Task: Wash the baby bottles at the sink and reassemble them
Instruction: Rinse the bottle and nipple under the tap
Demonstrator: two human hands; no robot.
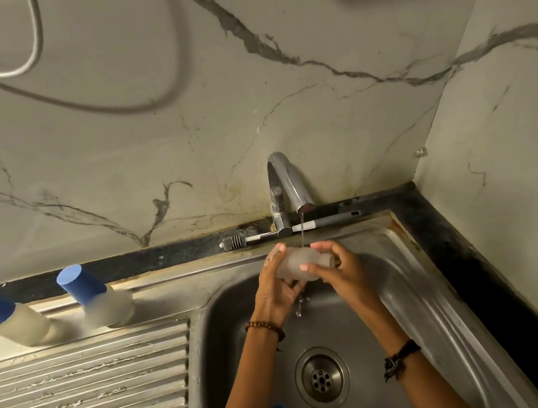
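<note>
Bottle point(298, 263) lies sideways under the tap point(287, 184), and I grip it with both hands. My left hand point(277, 284) curls round its base, my right hand point(337, 268) round its neck, over the sink's point(421, 286) back edge.

Dim warm light, seemingly overhead; edges bowed, corners shadowed.

Marble-veined wall panels point(281, 105) meet at the right corner; a grey hose point(33, 60) hangs across the upper left.
</note>
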